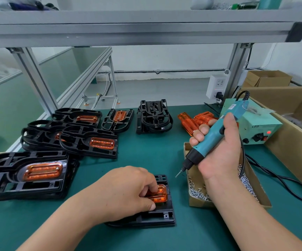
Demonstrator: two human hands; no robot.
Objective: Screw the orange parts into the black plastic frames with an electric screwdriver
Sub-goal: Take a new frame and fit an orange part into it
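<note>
A black plastic frame (162,217) lies near the front of the green bench. An orange part (160,194) sits in it. My left hand (126,191) covers most of the frame, fingers pinching the orange part. My right hand (219,149) grips a teal electric screwdriver (210,140), held tilted above the bench, its bit (178,173) pointing down-left, just right of the frame and clear of it.
Several frames with orange parts fitted (43,171) (90,142) lie stacked at the left. Empty black frames (153,116) are stacked at the back, loose orange parts (195,120) beside them. A cardboard tray of screws (197,192) sits under my right hand. Power supply (255,129) and cardboard boxes (291,124) stand at right.
</note>
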